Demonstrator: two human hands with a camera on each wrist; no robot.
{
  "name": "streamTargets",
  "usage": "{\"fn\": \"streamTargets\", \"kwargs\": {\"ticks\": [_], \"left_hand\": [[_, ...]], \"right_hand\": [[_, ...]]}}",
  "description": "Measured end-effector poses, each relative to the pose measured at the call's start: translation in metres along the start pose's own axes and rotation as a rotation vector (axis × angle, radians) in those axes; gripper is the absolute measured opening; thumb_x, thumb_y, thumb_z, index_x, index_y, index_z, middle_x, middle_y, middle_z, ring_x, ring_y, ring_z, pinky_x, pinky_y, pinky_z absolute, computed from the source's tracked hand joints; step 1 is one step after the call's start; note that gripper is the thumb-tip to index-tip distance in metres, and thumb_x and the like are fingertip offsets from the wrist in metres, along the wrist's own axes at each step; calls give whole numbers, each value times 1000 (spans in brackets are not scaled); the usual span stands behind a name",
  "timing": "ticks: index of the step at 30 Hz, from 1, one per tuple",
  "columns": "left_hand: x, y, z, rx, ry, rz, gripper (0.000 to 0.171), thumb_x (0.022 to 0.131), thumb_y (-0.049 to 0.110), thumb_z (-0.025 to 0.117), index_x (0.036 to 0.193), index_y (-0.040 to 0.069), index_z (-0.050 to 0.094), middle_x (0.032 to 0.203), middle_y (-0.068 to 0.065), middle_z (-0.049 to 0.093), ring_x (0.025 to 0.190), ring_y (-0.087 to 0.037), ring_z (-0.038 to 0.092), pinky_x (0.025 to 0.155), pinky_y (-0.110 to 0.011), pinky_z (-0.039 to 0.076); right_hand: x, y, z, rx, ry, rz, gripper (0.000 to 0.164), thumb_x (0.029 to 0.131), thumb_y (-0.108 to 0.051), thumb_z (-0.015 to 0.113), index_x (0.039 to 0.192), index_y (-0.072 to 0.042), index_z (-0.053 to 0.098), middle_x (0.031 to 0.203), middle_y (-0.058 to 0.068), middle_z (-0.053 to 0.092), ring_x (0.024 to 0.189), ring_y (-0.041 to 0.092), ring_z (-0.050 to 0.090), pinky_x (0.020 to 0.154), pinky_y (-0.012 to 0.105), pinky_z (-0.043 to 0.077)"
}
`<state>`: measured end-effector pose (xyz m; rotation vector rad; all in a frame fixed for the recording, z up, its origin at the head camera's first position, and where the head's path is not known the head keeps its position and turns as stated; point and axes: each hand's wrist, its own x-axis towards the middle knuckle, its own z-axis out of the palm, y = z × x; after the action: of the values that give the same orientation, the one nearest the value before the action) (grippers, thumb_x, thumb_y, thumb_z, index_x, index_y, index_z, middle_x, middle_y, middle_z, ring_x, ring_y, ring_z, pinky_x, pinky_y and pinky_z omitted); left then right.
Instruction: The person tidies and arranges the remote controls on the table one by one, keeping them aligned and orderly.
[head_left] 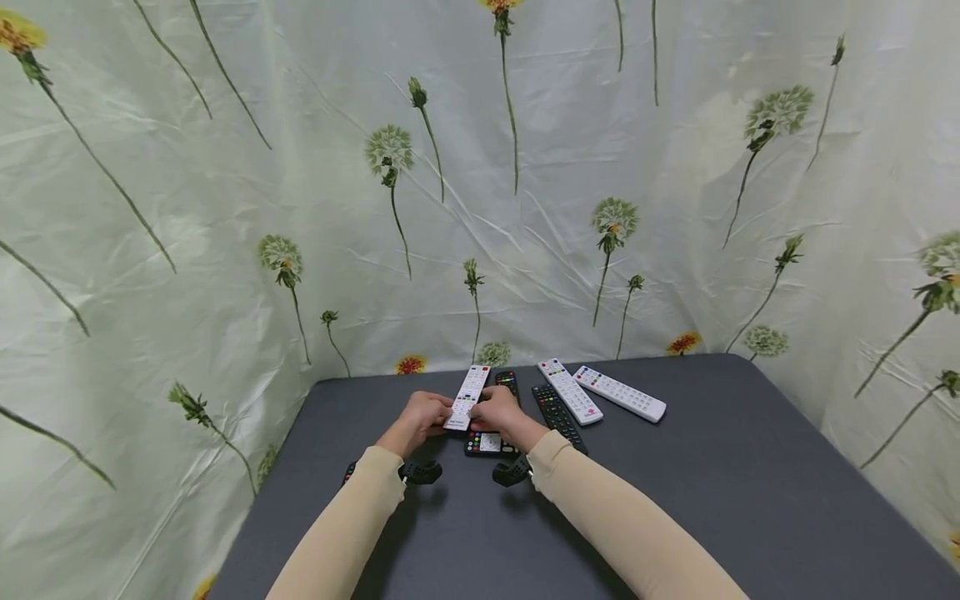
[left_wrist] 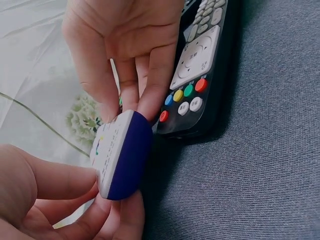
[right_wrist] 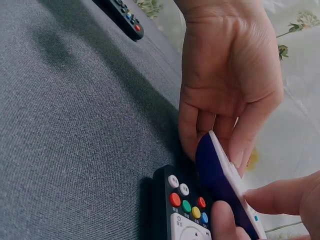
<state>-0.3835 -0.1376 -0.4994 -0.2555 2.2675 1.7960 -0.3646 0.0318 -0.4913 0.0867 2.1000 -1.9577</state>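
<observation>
Both hands hold a white remote control (head_left: 468,397) with a dark blue underside, tilted above the table. My left hand (head_left: 424,416) pinches its near left side; in the left wrist view the thumb of the left hand (left_wrist: 55,195) lies on the white face with fingers beneath. My right hand (head_left: 498,411) grips the opposite edge, and in the right wrist view the right hand (right_wrist: 287,200) has its thumb on the button face. Just below the white remote lies a black remote with a white pad and coloured buttons (head_left: 489,443), partly hidden by the right hand.
To the right lie a black remote (head_left: 557,414), a white remote (head_left: 572,392) overlapping it, and another white remote (head_left: 621,393). One more black remote (head_left: 507,382) shows behind the right hand. A black remote (head_left: 348,473) is mostly covered by the left forearm. Floral cloth (head_left: 525,275) hangs behind the grey table (head_left: 712,467).
</observation>
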Motion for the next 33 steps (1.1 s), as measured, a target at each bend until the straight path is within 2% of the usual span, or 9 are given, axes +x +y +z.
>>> {"fn": "streamTargets", "kwargs": {"ticks": [4, 10, 18, 24, 30, 33], "left_hand": [[-5, 3, -1, -7, -1, -10, 27, 93, -6, 60, 119, -9, 68, 97, -15, 71, 77, -17, 65, 69, -34, 59], [-13, 8, -6, -14, -4, 9, 26, 91, -7, 59, 115, -8, 69, 98, -16, 69, 77, -18, 64, 68, -33, 59], [-21, 11, -13, -25, -30, 3, 40, 90, -6, 60, 130, -3, 63, 107, -18, 68, 85, -24, 67, 74, -39, 58], [-31, 14, -27, -53, -55, 39, 46, 87, -8, 60, 132, -2, 61, 104, -18, 69, 77, -21, 67, 74, -41, 59], [-44, 20, -45, -40, -85, 82, 43, 88, -6, 63, 131, -4, 61, 106, -18, 68, 81, -22, 67, 73, -39, 58], [-52, 21, -52, -33, -78, 100, 41, 89, -7, 64, 129, -5, 61, 108, -19, 67, 85, -23, 67, 74, -39, 58]], "right_hand": [[-1, -1, -1, 0, -2, -10, 70, 88, 8, 64, 151, 9, 34, 120, 27, 62, 78, 25, 71, 70, 35, 61], [-3, -5, 1, -32, 17, -29, 69, 87, 7, 65, 150, 6, 38, 119, 25, 62, 75, 23, 71, 68, 34, 61], [-11, -12, 2, -15, -31, -76, 71, 86, 7, 67, 150, 6, 37, 110, 23, 64, 95, 37, 70, 72, 37, 61], [-21, -20, 7, -4, -86, -110, 71, 86, 8, 69, 150, 7, 37, 98, 19, 70, 85, 30, 72, 75, 40, 61], [-34, -30, 14, 45, -138, -117, 71, 88, 8, 69, 151, 6, 37, 102, 20, 71, 88, 28, 72, 87, 48, 57], [-39, -32, 19, 42, -143, -122, 71, 87, 8, 70, 151, 3, 38, 104, 20, 70, 88, 28, 72, 89, 50, 56]]}}
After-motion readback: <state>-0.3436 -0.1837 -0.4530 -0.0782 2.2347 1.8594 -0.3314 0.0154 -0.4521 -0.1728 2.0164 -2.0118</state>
